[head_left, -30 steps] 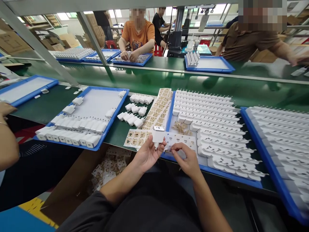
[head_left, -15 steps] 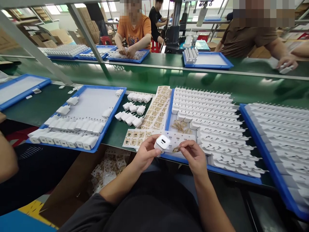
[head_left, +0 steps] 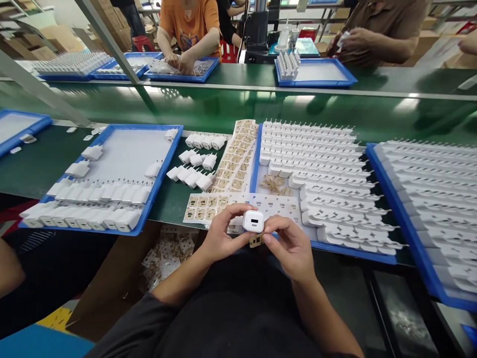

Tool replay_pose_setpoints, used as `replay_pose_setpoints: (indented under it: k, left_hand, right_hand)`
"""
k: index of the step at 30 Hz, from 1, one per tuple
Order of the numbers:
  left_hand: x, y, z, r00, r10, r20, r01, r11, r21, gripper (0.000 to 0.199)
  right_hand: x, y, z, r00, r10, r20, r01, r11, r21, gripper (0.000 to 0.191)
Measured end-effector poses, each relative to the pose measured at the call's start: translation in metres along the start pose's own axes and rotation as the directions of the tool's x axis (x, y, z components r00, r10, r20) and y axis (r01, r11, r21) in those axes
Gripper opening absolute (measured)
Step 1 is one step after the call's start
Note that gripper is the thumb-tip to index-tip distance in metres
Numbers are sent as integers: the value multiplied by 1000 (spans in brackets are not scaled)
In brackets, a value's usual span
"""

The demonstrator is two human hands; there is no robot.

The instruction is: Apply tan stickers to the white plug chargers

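above the desk (head_left: 166,211), my left hand (head_left: 223,236) pinched a white charger (head_left: 254,222), ports facing me; my right hand (head_left: 296,251) pinched a tan sticker (head_left: 255,241) beside it, best gripped lightly, by its edge.

- Loose chargers (head_left: 193,176) on my bench (head_left: 22,171), between part-filled tray (head_left: 136,149) (left) and label sheets (head_left: 237,154).
- I log one sheet (head_left: 278,203) over packed tray's (head_left: 357,252) near-left corner.

Green counter (head_left: 208,107) runs across, cardboard boxes (head_left: 22,47) piled past its far left corner, red stool (head_left: 142,43) nearby.
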State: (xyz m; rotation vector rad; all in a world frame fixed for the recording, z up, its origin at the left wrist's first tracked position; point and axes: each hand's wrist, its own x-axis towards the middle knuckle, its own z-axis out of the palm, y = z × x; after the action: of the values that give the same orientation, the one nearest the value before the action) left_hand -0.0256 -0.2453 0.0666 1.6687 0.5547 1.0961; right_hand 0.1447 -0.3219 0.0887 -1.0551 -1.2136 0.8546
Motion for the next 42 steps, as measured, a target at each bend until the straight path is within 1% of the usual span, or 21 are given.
replay_pose_setpoints:
  k: [2, 4, 6, 8, 9, 10, 13, 15, 19, 23, 32, 38, 42]
  left_hand:
    - [1, 0, -4, 999, -5, 54, 2, 999, 51, 52]
    - [4, 0, -7, 994, 15, 106, -26, 994, 103, 58]
    - [6, -1, -9, 991, 44, 123, -61, 989, 138, 61]
    - [8, -2, -11, 992, 64, 112, -81, 984, 156, 59]
    - [8, -2, -11, 991, 75, 107, -92, 983, 161, 58]
    - [8, -2, -12, 990, 91, 108, -108, 981, 162, 58]
    - [8, 0, -11, 979, 146, 143, -169, 973, 160, 56]
    - [9, 3, -11, 970, 168, 178, -198, 966, 164, 56]
    - [11, 9, -11, 964, 168, 207, -206, 962, 179, 57]
    - [11, 10, -12, 960, 167, 227, -214, 955, 203, 58]
    - [10, 11, -12, 953, 181, 241, -238, 944, 230, 58]
    - [11, 11, -12, 945, 212, 250, -269, 937, 224, 54]
    - [10, 10, -13, 947, 205, 249, -263, 937, 229, 54]
  right_hand:
    - [1, -3, 0, 999, 49, -7, -49, 998, 43, 4]
    - [2, -6, 0, 994, 111, 7, -112, 991, 78, 10]
    - [2, -8, 0, 985, 167, 44, -171, 980, 103, 16]
    - [1, -9, -1, 980, 185, 65, -193, 973, 128, 18]
    - [1, -9, -1, 983, 178, 45, -182, 974, 132, 18]
    - [1, -10, -2, 987, 158, 2, -157, 980, 120, 16]
    - [3, -13, -2, 984, 85, -156, -85, 996, 5, 9]
    - [6, -15, -2, 980, 63, -190, -76, 995, -63, 5]
    - [8, -16, -1, 984, 68, -164, -83, 993, -85, 3]
    - [8, -16, 0, 982, 76, -173, -91, 992, -84, 2]
    - [8, -17, 1, 985, 64, -161, -75, 995, -65, 2]
    - [8, -17, 0, 985, 85, -151, -92, 995, -39, 3]
    - [8, -17, 0, 985, 90, -145, -95, 995, -28, 5]
